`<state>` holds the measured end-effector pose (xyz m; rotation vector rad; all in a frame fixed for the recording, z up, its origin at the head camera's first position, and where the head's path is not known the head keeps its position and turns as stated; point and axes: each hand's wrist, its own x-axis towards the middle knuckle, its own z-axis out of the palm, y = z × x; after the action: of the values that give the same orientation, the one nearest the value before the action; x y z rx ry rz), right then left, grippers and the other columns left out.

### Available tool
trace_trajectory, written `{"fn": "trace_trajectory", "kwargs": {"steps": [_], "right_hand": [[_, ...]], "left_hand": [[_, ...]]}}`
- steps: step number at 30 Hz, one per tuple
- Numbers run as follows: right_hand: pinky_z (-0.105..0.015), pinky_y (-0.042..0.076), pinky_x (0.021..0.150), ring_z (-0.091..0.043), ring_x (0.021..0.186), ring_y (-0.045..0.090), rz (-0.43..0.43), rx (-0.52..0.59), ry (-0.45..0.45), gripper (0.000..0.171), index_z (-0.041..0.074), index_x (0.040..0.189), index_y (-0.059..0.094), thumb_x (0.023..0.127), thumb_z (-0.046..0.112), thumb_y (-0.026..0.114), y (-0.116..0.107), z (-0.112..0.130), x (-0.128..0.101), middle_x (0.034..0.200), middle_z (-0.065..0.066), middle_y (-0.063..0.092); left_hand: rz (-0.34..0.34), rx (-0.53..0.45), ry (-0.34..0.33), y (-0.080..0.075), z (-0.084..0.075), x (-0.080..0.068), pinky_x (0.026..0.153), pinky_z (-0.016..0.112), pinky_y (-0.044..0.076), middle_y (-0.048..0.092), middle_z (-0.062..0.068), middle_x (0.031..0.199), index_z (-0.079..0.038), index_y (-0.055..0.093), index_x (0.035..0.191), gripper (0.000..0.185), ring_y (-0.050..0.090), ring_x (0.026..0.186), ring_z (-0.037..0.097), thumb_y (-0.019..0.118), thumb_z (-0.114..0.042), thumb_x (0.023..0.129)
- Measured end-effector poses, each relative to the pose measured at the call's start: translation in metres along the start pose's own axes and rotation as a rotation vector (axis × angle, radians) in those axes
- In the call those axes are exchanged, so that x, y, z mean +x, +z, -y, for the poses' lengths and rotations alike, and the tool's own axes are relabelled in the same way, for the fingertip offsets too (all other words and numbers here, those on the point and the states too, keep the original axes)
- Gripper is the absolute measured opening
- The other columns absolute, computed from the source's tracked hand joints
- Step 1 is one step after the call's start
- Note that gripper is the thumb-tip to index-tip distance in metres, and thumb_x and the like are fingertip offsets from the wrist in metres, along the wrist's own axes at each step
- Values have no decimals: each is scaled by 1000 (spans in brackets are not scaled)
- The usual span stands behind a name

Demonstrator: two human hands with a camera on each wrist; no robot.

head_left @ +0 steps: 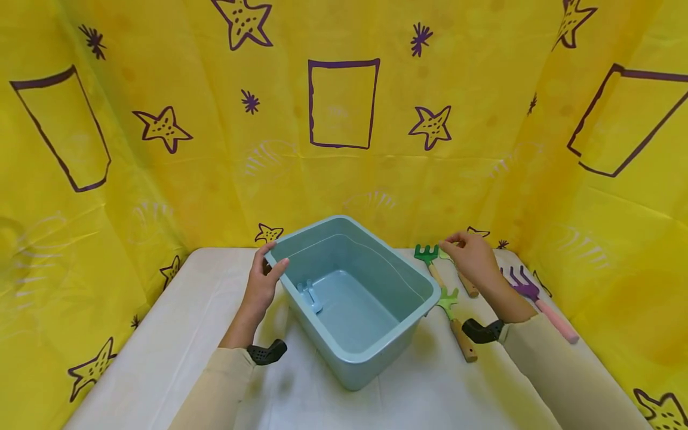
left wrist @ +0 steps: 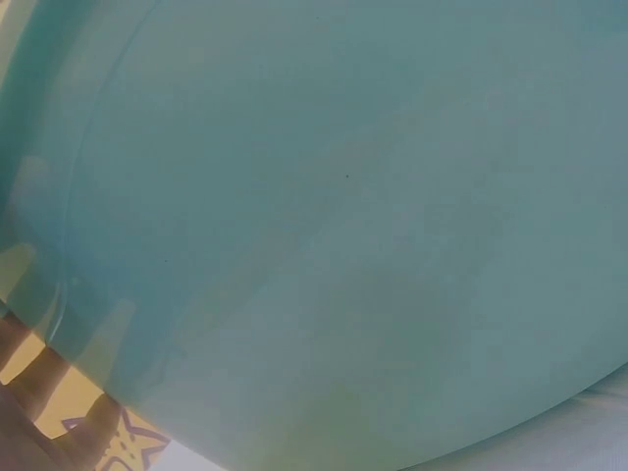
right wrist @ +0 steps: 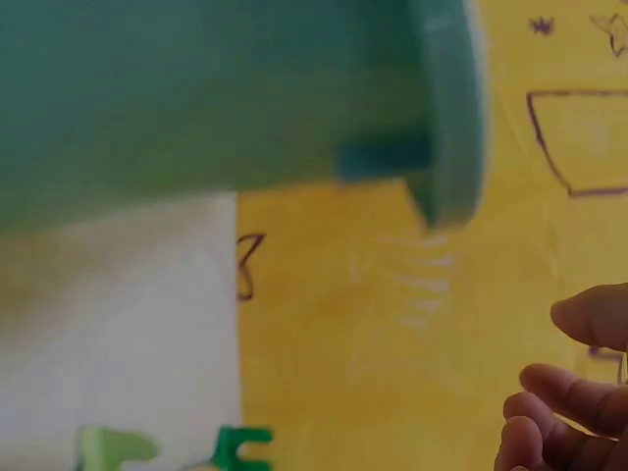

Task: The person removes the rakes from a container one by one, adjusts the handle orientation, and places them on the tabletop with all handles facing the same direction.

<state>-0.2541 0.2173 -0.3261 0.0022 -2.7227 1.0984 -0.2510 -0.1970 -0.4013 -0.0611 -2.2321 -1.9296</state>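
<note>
A light blue-green plastic tub [head_left: 344, 352] is in the middle of the table, turned cornerwise. My left hand [head_left: 261, 286] grips its left corner, thumb over the rim and fingers round the outside. In the left wrist view the tub's wall [left wrist: 343, 245] fills most of the picture, with fingers [left wrist: 39, 388] at the lower left. On the right, my right hand [head_left: 473, 257] hovers over small garden tools, fingers bent. The right wrist view shows its thumb [right wrist: 594, 316] apart from the fingers, nothing between them. A small light blue plastic piece [head_left: 309, 297] lies inside the tub.
Beside the tub lie a dark green hand rake [head_left: 426, 254], a light green fork [head_left: 448, 301] with a wooden handle, and another wooden-handled tool [head_left: 467, 285] partly hidden by my hand. Farther right is a purple fork [head_left: 527, 289] with a pink handle. Yellow patterned cloth [head_left: 344, 179] surrounds the table.
</note>
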Motion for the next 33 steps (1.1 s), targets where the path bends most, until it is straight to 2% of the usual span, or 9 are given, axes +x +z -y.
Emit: {"fn": "trace_trajectory", "kwargs": {"steps": [1,4,8,14,19,26,33], "right_hand": [[-31,46,61,-29,79,52,11,8,-16,41,1,112,64,96,39,58,0,9,3,95,-16,60],[-32,48,63,-29,81,55,60,22,-45,39,2,112,63,96,38,59,4,33,14,99,-17,61],[-33,51,65,-28,82,58,153,77,-51,35,4,111,63,95,36,62,15,62,29,99,-15,62],[-35,53,64,-30,74,59,305,166,-63,32,4,111,63,94,31,64,39,96,41,97,-17,61],[-38,52,62,-26,67,56,396,201,-75,28,4,108,64,93,28,66,65,112,45,93,-19,60],[-34,51,59,-34,76,60,459,173,-134,25,7,106,66,93,28,67,97,127,50,89,-12,62],[-39,56,67,-27,71,59,625,197,-127,30,5,115,62,94,27,65,126,140,50,99,-13,60]], "left_hand": [[2,1,-3,0,-6,-3,109,54,29,25,12,154,-19,25,149,60,27,139,38,56,-27,99],[-9,14,-3,1,-5,-3,108,54,30,26,12,154,-19,26,149,60,27,139,38,57,-29,98],[-26,25,15,1,9,5,107,56,30,26,8,155,-25,27,149,61,27,139,36,58,-34,97],[-15,15,15,3,7,5,108,55,30,26,8,155,-26,26,149,60,27,138,36,57,-32,98],[-18,18,20,4,7,5,108,56,29,27,8,154,-25,28,149,58,28,138,36,57,-31,99],[-27,33,7,3,8,6,108,56,30,26,6,155,-27,28,148,59,27,139,36,58,-34,98],[-32,25,5,1,7,3,108,56,29,25,8,155,-27,27,149,60,27,139,36,57,-34,98]]}}
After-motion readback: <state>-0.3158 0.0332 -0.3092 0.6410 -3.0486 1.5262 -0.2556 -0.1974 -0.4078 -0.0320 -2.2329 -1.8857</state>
